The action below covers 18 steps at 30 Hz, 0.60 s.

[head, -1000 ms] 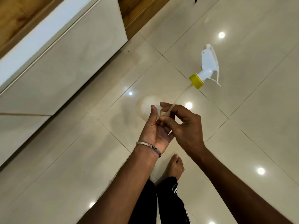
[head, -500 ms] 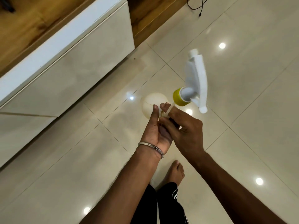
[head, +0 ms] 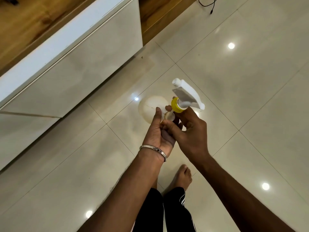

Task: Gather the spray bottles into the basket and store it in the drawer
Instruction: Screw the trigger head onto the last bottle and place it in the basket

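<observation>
The left hand (head: 159, 131) is wrapped round the neck of a clear spray bottle (head: 154, 108), thumb up along its side, the body pointing down toward the floor (head: 250, 97). The right hand (head: 189, 131) meets it from the other side, its fingertips pinching the thin dip tube (head: 170, 113) just where it enters the bottle's mouth. Above the fingers sits the white trigger head (head: 188, 96) with its yellow collar (head: 176, 105), tilted and not yet screwed down (a short stretch of tube shows between collar and mouth). A second ago that head stood well away from the hands on a long run of tube; now the collar is just beside the knuckles. A metal bangle (head: 154, 150) circles the left wrist. Below, a bare foot (head: 184, 176) rests on the glossy tiles, and a white drawer front (head: 75, 64) runs along the left.
</observation>
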Tool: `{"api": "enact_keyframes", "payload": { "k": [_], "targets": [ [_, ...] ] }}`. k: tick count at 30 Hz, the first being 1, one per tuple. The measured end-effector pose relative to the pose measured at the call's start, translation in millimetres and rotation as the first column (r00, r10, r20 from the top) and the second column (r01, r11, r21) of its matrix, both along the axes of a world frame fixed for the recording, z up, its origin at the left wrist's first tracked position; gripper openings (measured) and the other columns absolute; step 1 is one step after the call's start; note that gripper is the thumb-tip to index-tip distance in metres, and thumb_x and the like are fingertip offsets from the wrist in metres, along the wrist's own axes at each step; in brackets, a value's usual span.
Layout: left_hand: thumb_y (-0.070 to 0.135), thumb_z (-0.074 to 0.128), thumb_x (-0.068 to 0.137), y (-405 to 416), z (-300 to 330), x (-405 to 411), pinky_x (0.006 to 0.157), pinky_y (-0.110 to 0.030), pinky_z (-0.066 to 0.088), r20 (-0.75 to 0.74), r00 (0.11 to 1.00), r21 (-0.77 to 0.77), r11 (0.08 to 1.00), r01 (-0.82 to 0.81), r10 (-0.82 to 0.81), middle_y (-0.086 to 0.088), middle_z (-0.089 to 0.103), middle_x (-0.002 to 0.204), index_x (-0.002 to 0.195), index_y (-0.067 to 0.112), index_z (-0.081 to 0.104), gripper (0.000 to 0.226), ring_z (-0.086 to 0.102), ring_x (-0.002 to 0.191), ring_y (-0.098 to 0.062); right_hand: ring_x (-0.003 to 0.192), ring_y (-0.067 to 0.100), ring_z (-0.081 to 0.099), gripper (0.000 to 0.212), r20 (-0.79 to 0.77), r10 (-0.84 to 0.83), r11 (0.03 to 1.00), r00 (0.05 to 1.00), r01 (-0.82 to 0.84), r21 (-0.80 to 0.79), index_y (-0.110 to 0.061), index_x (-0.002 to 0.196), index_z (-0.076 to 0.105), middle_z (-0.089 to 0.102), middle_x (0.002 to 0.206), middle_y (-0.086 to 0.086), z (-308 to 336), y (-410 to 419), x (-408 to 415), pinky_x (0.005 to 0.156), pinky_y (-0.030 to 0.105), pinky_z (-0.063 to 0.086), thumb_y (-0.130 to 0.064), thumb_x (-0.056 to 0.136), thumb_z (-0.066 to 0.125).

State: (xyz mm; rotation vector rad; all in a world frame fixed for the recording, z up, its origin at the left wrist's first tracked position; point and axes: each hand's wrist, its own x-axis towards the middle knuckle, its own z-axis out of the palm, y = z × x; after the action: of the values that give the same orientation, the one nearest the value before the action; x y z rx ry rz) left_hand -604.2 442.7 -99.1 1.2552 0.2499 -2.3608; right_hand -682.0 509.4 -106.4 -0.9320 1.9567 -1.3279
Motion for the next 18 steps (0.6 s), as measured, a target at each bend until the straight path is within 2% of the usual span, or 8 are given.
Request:
{"api": "enact_keyframes", "payload": {
  "k": [2,4,8,11,13,15,18],
  "targets": [
    [0.038,0.057,0.092,-1,-2,1,0.1,-0.033,0.05,-0.01,1.0,0.002,1.0,-0.015,0.015,-0.012,0.07,0.105,0.114,0.007,0.062,0.038,0.065,0.103,-0.021,0.106,0.013,0.07,0.052,0.074,-0.021,1.0,0.997,0.02,0.015,-0.02,0.128,0.059,0.074,0.115,-0.009,3,-4,2,0.088,0.044,0.058,-0.023,0.08,0.079],
    [0.037,0.059,0.091,-2,-3,0,0.11,-0.039,0.041,-0.027,0.999,0.015,0.999,-0.047,0.047,-0.013,0.07,0.102,0.112,0.006,0.062,0.036,0.065,0.106,-0.022,0.113,0.01,0.068,0.067,0.119,-0.049,0.999,0.992,0.046,0.03,-0.02,0.138,0.049,0.073,0.12,-0.008,4,-7,4,0.093,0.044,0.057,-0.025,0.078,0.08],
    [0.036,0.058,0.092,-4,-4,0,0.113,-0.043,0.037,-0.056,0.995,0.011,0.997,-0.077,0.077,-0.015,0.066,0.111,0.124,0.006,0.056,0.044,0.06,0.114,-0.025,0.115,0.015,0.068,0.084,0.194,-0.088,0.996,0.977,0.091,-0.004,-0.02,0.144,0.04,0.072,0.12,-0.003,8,-11,6,0.096,0.043,0.056,-0.017,0.073,0.085],
    [0.04,0.056,0.092,-7,-5,2,0.108,-0.041,0.041,-0.06,0.998,-0.045,0.999,-0.029,0.026,-0.009,0.068,0.095,0.111,0.009,0.059,0.036,0.065,0.097,-0.02,0.129,0.018,0.058,0.093,0.257,-0.093,0.989,0.962,0.118,-0.086,-0.011,0.146,0.038,0.062,0.135,0.006,20,-14,5,0.108,0.036,0.048,-0.009,0.068,0.09],
    [0.042,0.057,0.091,-11,-5,3,0.102,-0.039,0.045,-0.034,0.999,-0.046,0.999,-0.017,0.015,-0.005,0.069,0.084,0.106,0.01,0.059,0.036,0.067,0.089,-0.017,0.135,0.02,0.052,0.094,0.285,-0.074,0.98,0.956,0.123,-0.157,-0.007,0.147,0.037,0.054,0.144,0.01,32,-19,7,0.111,0.032,0.044,-0.006,0.069,0.089],
    [0.043,0.056,0.09,-15,-4,2,0.099,-0.038,0.046,-0.019,1.0,-0.037,0.999,-0.009,0.008,-0.004,0.071,0.082,0.105,0.01,0.059,0.036,0.068,0.088,-0.015,0.135,0.021,0.052,0.084,0.318,-0.067,0.964,0.946,0.144,-0.225,-0.006,0.145,0.042,0.056,0.142,0.009,44,-26,9,0.109,0.03,0.044,-0.008,0.073,0.086],
    [0.04,0.057,0.092,-18,0,3,0.089,-0.034,0.052,-0.047,0.999,-0.02,1.0,-0.005,0.004,-0.006,0.073,0.09,0.111,0.009,0.06,0.037,0.07,0.086,-0.016,0.128,0.022,0.059,0.064,0.366,-0.117,0.944,0.923,0.218,-0.249,-0.006,0.135,0.055,0.063,0.134,0.01,54,-37,11,0.109,0.04,0.046,-0.008,0.076,0.082]
  ]
}}
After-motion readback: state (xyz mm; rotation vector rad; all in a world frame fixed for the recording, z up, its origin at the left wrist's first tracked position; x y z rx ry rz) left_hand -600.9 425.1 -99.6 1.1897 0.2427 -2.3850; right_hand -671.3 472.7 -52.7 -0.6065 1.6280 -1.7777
